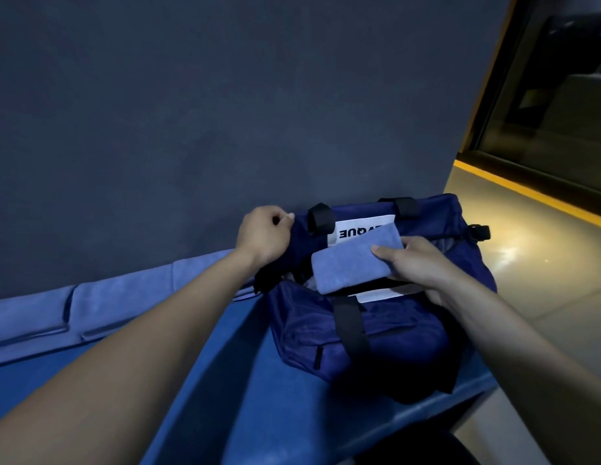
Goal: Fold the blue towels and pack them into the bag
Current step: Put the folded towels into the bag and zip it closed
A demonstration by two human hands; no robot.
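A dark blue bag [366,333] with black straps and a white label lies on the blue table, its mouth facing up. My left hand [263,234] grips the bag's far left rim and holds it up. My right hand [416,260] holds a folded light blue towel [351,260] by its right end, just over the bag's opening. More light blue towels [91,310] lie spread along the table's far edge to the left, against the wall.
The blue table [245,380] runs from the left to the bag; its right edge drops to a tan floor [534,263]. A dark grey wall [225,112] stands right behind the bag. A yellow-edged glass door is at the upper right.
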